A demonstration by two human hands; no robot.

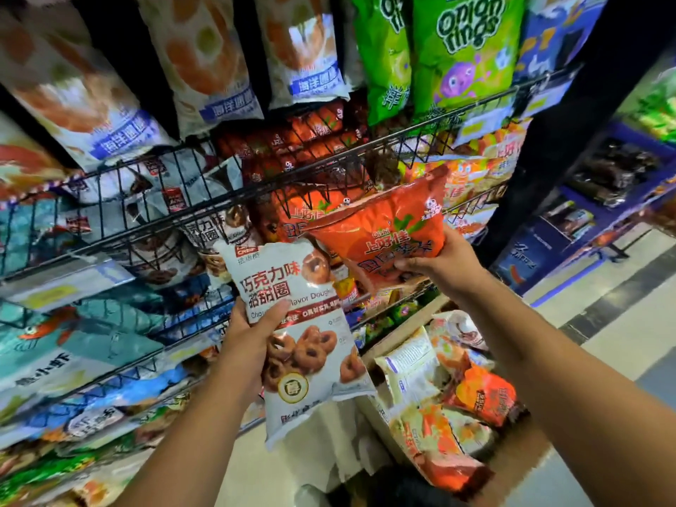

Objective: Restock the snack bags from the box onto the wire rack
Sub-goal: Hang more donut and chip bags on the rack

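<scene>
Hands: left hand (252, 338) grips doughnut bag (311, 364), right hand (435, 261) grips orange bag (384, 228) | wire rack (256, 193) stocked | shop floor (607, 323)

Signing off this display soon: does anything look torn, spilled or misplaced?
Nothing stands out. The white doughnut snack bag in the left hand and the orange snack bag in the right hand look intact; bags in the cardboard box lie jumbled.

Head camera, wide-angle: faces forward-down, close to wire rack (256, 193), box (406, 323) low right.
</scene>
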